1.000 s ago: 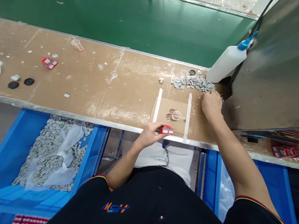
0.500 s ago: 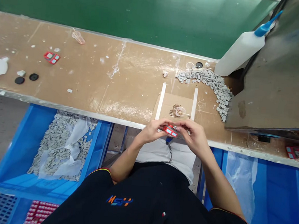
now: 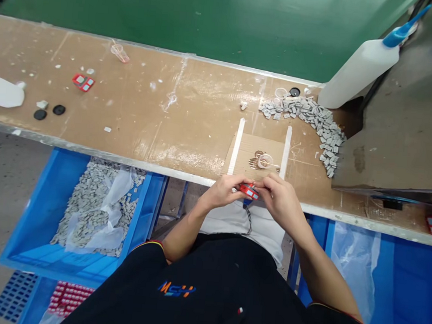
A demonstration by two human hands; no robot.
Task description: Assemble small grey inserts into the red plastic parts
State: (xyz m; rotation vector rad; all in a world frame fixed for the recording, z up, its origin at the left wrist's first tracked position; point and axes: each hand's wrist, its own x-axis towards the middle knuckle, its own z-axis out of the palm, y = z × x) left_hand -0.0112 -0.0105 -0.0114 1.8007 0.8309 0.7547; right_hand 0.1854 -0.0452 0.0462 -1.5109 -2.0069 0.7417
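Note:
Close to the bench's front edge, my left hand [image 3: 224,191] is closed round the left side of a small red piece with pale window-like panels, which looks like a toy car [image 3: 250,190]. My right hand [image 3: 279,197] is closed in a pinch against the right end of the toy car. Whether a small part sits between those fingertips is hidden. Just beyond my hands, a small clear cup [image 3: 264,161] with a thin stick in it rests on a cardboard sheet [image 3: 245,143] between two white tape strips.
Small grey pieces [image 3: 325,125] lie in a curved heap beside a white bottle [image 3: 359,73] and a metal box [image 3: 402,126]. Another red toy car [image 3: 83,82] lies far left. Blue bins [image 3: 26,237] stand below the bench, one holding many grey pieces.
The whole view has shifted slightly, so the bench things appear further right. Both hands stay at the toy car, and the right fingertips have closed in on its end.

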